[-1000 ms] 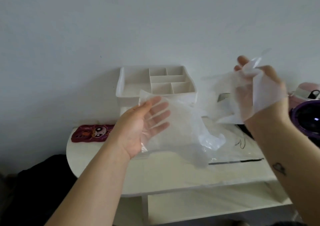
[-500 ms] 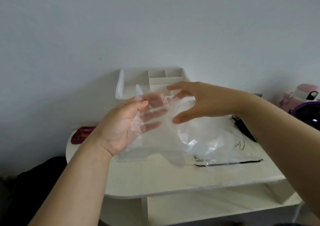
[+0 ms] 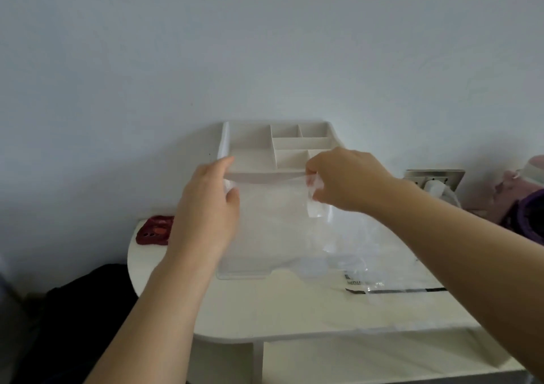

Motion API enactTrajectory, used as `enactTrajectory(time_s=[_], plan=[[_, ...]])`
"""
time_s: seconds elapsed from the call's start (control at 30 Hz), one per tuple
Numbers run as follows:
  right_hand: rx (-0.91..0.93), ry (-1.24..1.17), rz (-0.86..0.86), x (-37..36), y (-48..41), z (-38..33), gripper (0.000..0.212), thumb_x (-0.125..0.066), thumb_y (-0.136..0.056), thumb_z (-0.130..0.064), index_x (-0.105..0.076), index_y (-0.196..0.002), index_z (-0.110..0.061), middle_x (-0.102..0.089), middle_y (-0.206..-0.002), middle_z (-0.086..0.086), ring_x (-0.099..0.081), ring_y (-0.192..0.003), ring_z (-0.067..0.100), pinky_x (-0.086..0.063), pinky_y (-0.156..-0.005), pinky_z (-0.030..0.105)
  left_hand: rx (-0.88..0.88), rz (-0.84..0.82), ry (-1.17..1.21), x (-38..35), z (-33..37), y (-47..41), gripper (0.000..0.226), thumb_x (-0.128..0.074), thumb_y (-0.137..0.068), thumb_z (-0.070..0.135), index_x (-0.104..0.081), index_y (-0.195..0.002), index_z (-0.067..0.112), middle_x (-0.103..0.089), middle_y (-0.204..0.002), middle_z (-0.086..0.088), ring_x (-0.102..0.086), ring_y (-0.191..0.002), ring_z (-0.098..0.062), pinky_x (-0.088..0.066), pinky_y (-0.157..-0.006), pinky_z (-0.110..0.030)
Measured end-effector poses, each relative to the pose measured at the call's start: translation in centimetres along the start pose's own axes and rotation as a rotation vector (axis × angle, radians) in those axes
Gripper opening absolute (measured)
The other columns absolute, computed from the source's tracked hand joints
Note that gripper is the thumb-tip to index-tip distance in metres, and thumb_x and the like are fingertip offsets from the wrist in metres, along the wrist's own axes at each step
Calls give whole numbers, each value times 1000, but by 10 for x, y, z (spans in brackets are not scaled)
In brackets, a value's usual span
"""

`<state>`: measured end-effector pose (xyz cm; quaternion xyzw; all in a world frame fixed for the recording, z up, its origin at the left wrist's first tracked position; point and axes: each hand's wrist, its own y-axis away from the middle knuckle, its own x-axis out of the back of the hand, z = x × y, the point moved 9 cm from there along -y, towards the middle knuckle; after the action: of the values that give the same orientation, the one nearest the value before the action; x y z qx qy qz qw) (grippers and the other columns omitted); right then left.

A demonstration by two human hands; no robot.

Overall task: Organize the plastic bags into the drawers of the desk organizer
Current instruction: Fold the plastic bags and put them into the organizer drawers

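I had the left hand (image 3: 206, 207) and right hand (image 3: 347, 180) each pinching a top corner of the clear plastic bag (image 3: 273, 224), stretched taut between them, probably to flatten it for folding. The desk organizer (image 3: 294, 145) stood at twelve o'clock just behind it. Another bag (image 3: 382, 280) lay at four o'clock.

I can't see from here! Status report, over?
Left hand, right hand pinch top corners. Stretched before organizer: clear bag. On table: another bag.
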<state>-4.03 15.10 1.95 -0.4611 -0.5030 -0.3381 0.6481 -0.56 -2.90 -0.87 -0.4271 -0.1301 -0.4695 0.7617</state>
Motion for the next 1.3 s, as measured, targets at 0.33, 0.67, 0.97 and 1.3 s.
enactTrajectory(time_s=[0.33,0.67,0.97,1.3], plan=[[-36,20,92,-7,11,3,35,-61,-84,-39,-53,-116,-31,-59,-113,-7,-59,-96,21,-36,-70,29,-118,-743,-189,-78,27,38,32,-52,-95,34,-57,-126,30,-49,-137,7,-48,-122,-11,-30,-87,-16],[89,15,-331,-45,20,-19,56,-64,-78,-57,-56,-123,-26,-58,-123,-9,-53,-114,14,-45,-96,34,-37,-860,-332,-103,18,28,42,-68,-82,44,-56,-119,29,-41,-117,6,-43,-111,-18,-36,-85,-28],[76,21,-380,-66,11,-4,64,-65,-78,-55,-50,-131,-23,-54,-129,-5,-49,-118,16,-41,-98,32,-87,-827,-394,-114,8,24,78,-68,-77,50,-33,-142,25,-28,-146,-1,-28,-134,-23,-31,-102,-38],[-255,-733,493,50,37,44,20,-65,-79,-44,-61,-71,-26,-50,-46,-22,-41,-41,3,-29,-39,9,32,-687,565,-64,57,10,58,-48,-77,73,-70,-90,21,-73,-92,5,-69,-89,-9,-53,-89,-36]])
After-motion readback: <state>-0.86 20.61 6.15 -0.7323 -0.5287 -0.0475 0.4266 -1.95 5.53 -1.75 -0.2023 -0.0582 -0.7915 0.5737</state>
